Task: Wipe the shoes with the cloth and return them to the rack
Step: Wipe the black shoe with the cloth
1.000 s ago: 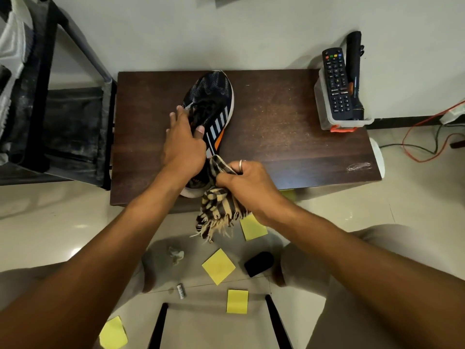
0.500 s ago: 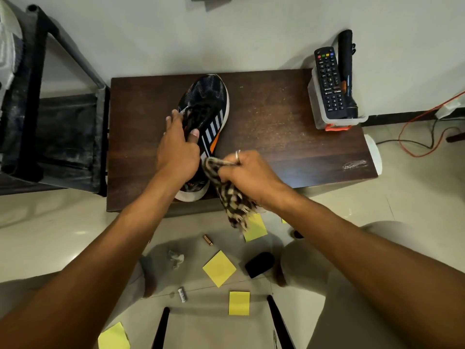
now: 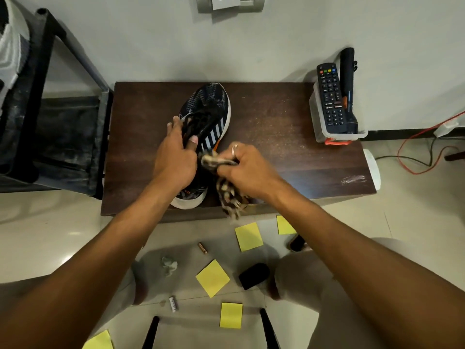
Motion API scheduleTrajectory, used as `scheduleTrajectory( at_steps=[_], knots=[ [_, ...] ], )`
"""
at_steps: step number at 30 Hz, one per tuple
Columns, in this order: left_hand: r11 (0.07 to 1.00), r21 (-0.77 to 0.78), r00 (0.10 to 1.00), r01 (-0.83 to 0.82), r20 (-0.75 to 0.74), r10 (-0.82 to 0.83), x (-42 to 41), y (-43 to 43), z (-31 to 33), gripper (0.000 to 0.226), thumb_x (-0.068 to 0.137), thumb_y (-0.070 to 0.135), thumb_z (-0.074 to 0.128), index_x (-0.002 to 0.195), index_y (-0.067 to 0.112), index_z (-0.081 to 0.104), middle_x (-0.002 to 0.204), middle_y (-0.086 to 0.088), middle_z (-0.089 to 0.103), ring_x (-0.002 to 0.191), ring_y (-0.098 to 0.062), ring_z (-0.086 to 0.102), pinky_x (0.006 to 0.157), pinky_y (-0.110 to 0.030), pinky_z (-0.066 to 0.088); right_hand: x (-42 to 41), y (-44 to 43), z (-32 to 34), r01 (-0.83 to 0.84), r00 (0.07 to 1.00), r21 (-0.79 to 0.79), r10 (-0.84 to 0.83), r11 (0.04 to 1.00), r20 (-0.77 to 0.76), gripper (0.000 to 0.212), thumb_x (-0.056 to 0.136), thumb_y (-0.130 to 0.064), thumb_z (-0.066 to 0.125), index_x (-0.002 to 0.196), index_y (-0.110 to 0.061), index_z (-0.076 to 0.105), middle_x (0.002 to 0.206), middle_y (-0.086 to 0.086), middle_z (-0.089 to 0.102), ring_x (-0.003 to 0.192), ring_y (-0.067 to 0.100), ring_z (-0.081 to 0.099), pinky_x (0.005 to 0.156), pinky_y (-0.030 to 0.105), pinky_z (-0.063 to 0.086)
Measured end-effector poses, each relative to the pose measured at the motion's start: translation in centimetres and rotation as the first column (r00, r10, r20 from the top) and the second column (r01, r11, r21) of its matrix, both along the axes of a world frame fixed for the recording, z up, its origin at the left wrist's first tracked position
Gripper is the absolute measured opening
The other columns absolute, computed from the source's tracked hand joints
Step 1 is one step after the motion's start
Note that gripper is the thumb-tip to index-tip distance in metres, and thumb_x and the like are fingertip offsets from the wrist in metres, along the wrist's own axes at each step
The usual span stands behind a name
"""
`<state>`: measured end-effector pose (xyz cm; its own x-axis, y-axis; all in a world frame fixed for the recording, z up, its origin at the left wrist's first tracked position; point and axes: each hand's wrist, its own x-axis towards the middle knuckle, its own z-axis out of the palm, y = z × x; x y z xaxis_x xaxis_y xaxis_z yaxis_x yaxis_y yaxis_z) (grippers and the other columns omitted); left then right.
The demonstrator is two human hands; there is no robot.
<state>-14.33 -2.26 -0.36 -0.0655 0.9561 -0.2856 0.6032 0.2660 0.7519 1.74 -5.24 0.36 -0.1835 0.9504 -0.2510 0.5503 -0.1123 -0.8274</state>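
A black sneaker (image 3: pixel 210 103) with white stripes and an orange patch lies on the dark wooden table (image 3: pixel 276 122), toe toward the wall. My left hand (image 3: pixel 175 157) grips it over the laces and collar, thumb inside the opening. My right hand (image 3: pixel 247 167) is closed on a striped black-and-beige cloth (image 3: pixel 227 192), pressing it against the shoe's right side near the heel. The cloth's fringe hangs over the table's front edge. The dark metal shoe rack (image 3: pixel 50 122) stands to the left, with a white and grey shoe (image 3: pixel 10 41) on its top shelf.
A clear box (image 3: pixel 319 129) with a remote (image 3: pixel 331 96) and a black torch (image 3: pixel 348 86) sits on the table's right end. Yellow sticky notes (image 3: pixel 212 278), a battery (image 3: pixel 202 248), a crumpled paper and black objects litter the floor. Cables (image 3: pixel 412 157) run along the right wall.
My right hand has moved the cloth forward along the shoe's right side, from below the table edge up onto the table. My left hand stays on the shoe.
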Motion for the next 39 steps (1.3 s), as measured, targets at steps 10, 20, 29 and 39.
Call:
scheduleTrajectory(
  at_steps=[10, 20, 29, 39],
  knots=[
    [1.0, -0.014, 1.0, 0.005, -0.006, -0.005, -0.1, 0.0, 0.0, 0.062, 0.109, 0.026, 0.046, 0.163, 0.022, 0.016, 0.17, 0.0, 0.014, 0.157, -0.019, 0.011, 0.124, -0.037, 0.015, -1.1, -0.2, -0.3, -0.123, 0.992, -0.067, 0.12, 0.99, -0.044, 0.036, 0.083, -0.007, 0.066, 0.053, -0.027, 0.061, 0.074, -0.001, 0.056, 0.072, 0.007, 0.055, 0.069, 0.028, 0.042],
    [1.0, -0.026, 1.0, 0.012, 0.002, -0.012, -0.2, 0.1, 0.1, 0.062, 0.109, 0.026, 0.046, 0.163, 0.022, 0.016, 0.17, 0.001, 0.013, 0.156, -0.017, 0.01, 0.126, -0.039, 0.016, -1.2, 1.1, -0.9, 0.152, 0.988, 0.084, -0.15, 0.985, -0.019, 0.019, 0.091, -0.009, 0.066, 0.081, -0.022, 0.076, 0.086, -0.008, 0.05, 0.07, -0.001, 0.056, 0.063, 0.011, 0.042],
    [0.997, -0.045, 0.994, 0.064, -0.081, -0.067, -0.2, 0.3, 0.2, 0.065, 0.109, 0.028, 0.044, 0.164, 0.022, 0.011, 0.171, -0.001, 0.011, 0.156, -0.025, 0.015, 0.124, -0.041, 0.017, 0.1, 1.8, 0.2, -0.007, 1.0, -0.111, 0.006, 0.994, -0.009, 0.02, 0.082, -0.014, 0.065, 0.065, -0.004, 0.065, 0.07, 0.004, 0.059, 0.063, 0.009, 0.051, 0.064, 0.028, 0.04],
    [0.94, -0.174, 0.91, 0.293, -0.251, -0.33, -1.8, 1.4, 0.9, 0.068, 0.108, 0.03, 0.048, 0.164, 0.027, 0.01, 0.171, -0.007, 0.01, 0.155, -0.038, 0.014, 0.124, -0.052, 0.019, 3.6, 5.3, -0.9, 0.215, 0.915, 0.305, -0.301, 0.928, 0.27, 0.03, 0.097, -0.014, 0.062, 0.126, -0.012, 0.071, 0.108, 0.001, 0.055, 0.086, 0.011, 0.057, 0.077, 0.017, 0.05]
  ],
)
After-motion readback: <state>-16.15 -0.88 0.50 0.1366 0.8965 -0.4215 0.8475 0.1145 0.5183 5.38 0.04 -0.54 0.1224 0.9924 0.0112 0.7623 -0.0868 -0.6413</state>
